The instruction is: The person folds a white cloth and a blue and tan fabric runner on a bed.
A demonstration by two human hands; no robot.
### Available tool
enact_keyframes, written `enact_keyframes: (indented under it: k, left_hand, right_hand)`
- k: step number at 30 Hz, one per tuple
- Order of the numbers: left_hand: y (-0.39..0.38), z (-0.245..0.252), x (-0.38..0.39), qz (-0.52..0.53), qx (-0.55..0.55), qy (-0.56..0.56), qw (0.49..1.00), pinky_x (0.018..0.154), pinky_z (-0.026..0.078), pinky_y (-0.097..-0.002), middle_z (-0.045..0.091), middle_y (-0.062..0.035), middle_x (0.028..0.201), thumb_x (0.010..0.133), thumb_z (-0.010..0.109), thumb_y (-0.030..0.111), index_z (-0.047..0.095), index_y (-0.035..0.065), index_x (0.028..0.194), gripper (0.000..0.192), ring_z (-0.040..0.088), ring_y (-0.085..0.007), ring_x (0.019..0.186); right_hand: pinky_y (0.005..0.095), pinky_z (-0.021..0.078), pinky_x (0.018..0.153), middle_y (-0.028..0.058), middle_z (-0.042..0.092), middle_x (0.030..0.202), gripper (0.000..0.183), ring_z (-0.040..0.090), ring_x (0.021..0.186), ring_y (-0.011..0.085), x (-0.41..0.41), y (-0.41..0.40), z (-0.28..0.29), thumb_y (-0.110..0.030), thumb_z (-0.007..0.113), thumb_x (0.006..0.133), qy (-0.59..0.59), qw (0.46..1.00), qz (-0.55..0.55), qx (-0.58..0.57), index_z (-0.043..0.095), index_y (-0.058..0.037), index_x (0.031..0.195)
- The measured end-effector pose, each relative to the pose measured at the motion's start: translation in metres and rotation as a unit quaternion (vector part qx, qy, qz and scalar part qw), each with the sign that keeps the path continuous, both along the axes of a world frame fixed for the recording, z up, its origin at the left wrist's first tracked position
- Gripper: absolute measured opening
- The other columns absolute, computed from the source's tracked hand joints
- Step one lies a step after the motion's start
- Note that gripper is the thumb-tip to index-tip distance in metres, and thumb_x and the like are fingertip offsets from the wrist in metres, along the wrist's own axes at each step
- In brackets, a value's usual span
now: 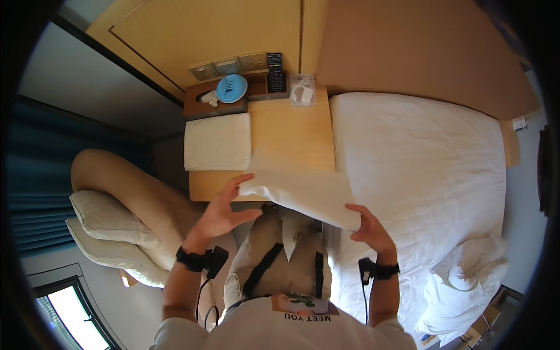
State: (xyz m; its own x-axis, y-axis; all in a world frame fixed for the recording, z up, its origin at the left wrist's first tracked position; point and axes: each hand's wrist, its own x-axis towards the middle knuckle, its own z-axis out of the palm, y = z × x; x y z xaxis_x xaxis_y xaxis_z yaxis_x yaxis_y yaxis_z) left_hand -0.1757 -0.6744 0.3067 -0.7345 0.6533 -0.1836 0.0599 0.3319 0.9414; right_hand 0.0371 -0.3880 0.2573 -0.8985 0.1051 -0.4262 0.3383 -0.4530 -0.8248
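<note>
A white cloth (302,192) stretches in front of me, over the near edge of a wooden bedside table (293,131) and towards the bed. Its far edge is blurred. The fingers of my left hand (221,216) are at the cloth's left corner, with the thumb apart below; whether they grip it is unclear. At the right corner, my right hand (372,229) has its fingers over the cloth and its thumb below the edge. A folded white cloth (218,142) lies on the left side of the table.
Along the table's back are a tissue box (192,105) with a light blue round object (232,89), a remote control (275,72) and a clear box (302,89) holding a charger. A bed (415,153) with a bunched duvet (463,280) is right; an armchair (127,183) with cushions (109,214), left.
</note>
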Motion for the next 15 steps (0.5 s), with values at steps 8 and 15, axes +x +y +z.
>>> enact_keyframes:
  k: [8, 15]
  left_hand:
    - [-0.092, -0.001, -0.074, 0.128, -0.126, 0.089, 0.980, 0.103, 0.030, -0.0336, 0.058, -0.0116, 0.118, 0.078, 0.062, 0.000, 0.060, 0.0080, 0.114, 0.037, 0.039, -0.0221, 0.127]
    - [-0.132, -0.076, -0.133, 0.307, -0.077, 0.013, 0.948, 0.100, 0.031, -0.0446, 0.054, -0.0171, 0.123, 0.094, 0.046, 0.018, 0.048, 0.0088, 0.107, 0.016, 0.039, -0.0349, 0.127]
  right_hand:
    - [0.0277, 0.0432, 0.085, 0.0068, 0.061, 0.106, 0.037, 0.056, 0.100, 0.0160, -0.146, -0.036, -0.007, 0.003, 0.064, 0.075, 0.094, 0.941, 0.106, 0.308, 0.057, -0.0014, 0.112]
    - [0.0284, 0.0448, 0.083, 0.0038, 0.056, 0.101, 0.041, 0.056, 0.094, 0.0142, -0.265, -0.114, -0.081, -0.023, 0.051, 0.094, 0.068, 0.985, 0.078, 0.140, 0.039, -0.0057, 0.129]
